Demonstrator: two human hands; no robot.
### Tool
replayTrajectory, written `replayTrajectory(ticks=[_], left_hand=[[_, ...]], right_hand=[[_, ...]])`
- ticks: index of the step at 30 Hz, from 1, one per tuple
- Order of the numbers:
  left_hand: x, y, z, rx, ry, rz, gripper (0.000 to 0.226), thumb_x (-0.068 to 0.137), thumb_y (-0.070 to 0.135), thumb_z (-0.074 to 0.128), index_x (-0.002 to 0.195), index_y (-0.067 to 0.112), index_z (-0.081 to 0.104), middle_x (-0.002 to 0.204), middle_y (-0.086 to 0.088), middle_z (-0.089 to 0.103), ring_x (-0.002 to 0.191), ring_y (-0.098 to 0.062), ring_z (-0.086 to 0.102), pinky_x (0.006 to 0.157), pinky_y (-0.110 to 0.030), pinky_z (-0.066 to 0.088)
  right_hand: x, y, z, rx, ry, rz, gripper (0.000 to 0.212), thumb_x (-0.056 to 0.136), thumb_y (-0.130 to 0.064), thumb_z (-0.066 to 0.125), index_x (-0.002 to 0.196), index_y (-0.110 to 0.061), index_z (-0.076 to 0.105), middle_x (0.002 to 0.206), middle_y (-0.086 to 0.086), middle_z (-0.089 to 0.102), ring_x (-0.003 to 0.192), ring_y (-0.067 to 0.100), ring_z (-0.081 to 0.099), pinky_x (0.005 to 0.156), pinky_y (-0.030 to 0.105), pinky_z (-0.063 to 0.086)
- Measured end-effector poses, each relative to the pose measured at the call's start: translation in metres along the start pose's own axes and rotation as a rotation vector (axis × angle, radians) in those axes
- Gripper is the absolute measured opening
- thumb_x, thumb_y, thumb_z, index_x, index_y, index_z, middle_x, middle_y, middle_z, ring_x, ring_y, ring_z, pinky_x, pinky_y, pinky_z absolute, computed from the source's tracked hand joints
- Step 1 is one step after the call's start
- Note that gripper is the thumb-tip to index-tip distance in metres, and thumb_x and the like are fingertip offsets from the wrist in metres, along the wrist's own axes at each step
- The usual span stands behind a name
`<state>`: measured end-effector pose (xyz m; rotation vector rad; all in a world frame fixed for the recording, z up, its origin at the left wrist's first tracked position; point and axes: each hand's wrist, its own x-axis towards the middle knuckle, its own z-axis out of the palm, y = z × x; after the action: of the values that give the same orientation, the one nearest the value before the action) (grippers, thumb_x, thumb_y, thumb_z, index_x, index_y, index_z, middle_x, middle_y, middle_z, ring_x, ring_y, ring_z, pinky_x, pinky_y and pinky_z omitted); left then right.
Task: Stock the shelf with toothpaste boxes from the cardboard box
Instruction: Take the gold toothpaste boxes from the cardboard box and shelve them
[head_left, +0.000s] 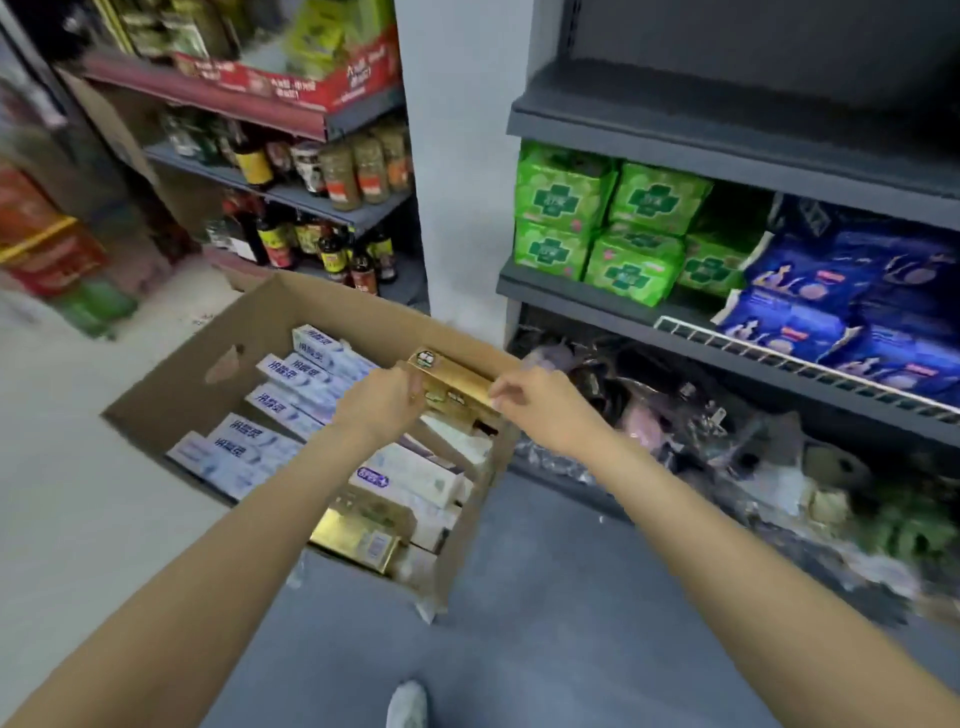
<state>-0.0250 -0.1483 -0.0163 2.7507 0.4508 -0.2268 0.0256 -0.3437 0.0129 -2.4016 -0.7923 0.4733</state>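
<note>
An open cardboard box (249, 332) stands on the floor, holding several white-and-blue toothpaste boxes (291, 410) and some gold ones (358, 540). Above its far right corner I hold a gold toothpaste box (452, 382) between both hands. My left hand (382, 397) grips its left end. My right hand (530, 400) pinches its right end. The dark grey shelf unit (675, 130) rises to the right of the box.
Green packets (597, 223) and blue packets (852, 296) fill the middle shelf behind a white wire rail (779, 358). Clear-wrapped goods (701, 431) crowd the bottom shelf. A second rack with sauce bottles (311, 239) stands at the back left. My shoe (408, 704) shows at the bottom.
</note>
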Motion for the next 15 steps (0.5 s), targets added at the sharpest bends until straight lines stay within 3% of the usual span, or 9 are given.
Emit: replayTrajectory(ticks=[3,7,12,15], left_hand=[[0.025,-0.05,0.008,0.018,-0.067,0.023,0.023,0.087,0.016,0.048,0.104,0.008,0.061,0.102,-0.016,0.064,0.098,-0.036,0.06,0.079,-0.041,0.051],[0.066,-0.083,0.023,0.058,-0.176,0.14,0.033,0.082,0.018,0.052,0.113,0.009,0.059,0.111,-0.016,0.059,0.106,-0.035,0.057,0.085,-0.043,0.051],[0.117,-0.101,0.055,0.179,-0.319,0.209,0.049,0.087,0.025,0.058,0.131,0.008,0.043,0.135,-0.013,0.044,0.126,-0.032,0.043,0.101,-0.045,0.042],[0.139,-0.106,0.073,0.194,-0.347,0.268,0.05,0.087,0.021,0.058,0.132,0.006,0.039,0.141,-0.012,0.038,0.132,-0.03,0.036,0.106,-0.042,0.037]], right_hand=[[0.039,-0.02,0.047,-0.075,-0.005,0.098,0.028,0.09,-0.014,0.053,0.114,-0.006,0.064,0.118,0.016,0.062,0.112,0.033,0.056,0.099,0.039,0.04],[0.082,-0.023,0.085,-0.12,-0.052,0.289,0.047,0.09,-0.016,0.053,0.135,-0.004,0.044,0.132,0.019,0.042,0.119,0.035,0.048,0.102,0.034,0.037],[0.126,-0.007,0.109,-0.233,-0.072,0.456,0.059,0.089,-0.022,0.059,0.138,-0.004,0.031,0.135,0.018,0.035,0.125,0.034,0.038,0.103,0.04,0.036],[0.142,0.0,0.125,-0.399,-0.006,0.504,0.058,0.088,-0.025,0.061,0.135,-0.005,0.033,0.132,0.016,0.032,0.123,0.032,0.034,0.101,0.041,0.036]])
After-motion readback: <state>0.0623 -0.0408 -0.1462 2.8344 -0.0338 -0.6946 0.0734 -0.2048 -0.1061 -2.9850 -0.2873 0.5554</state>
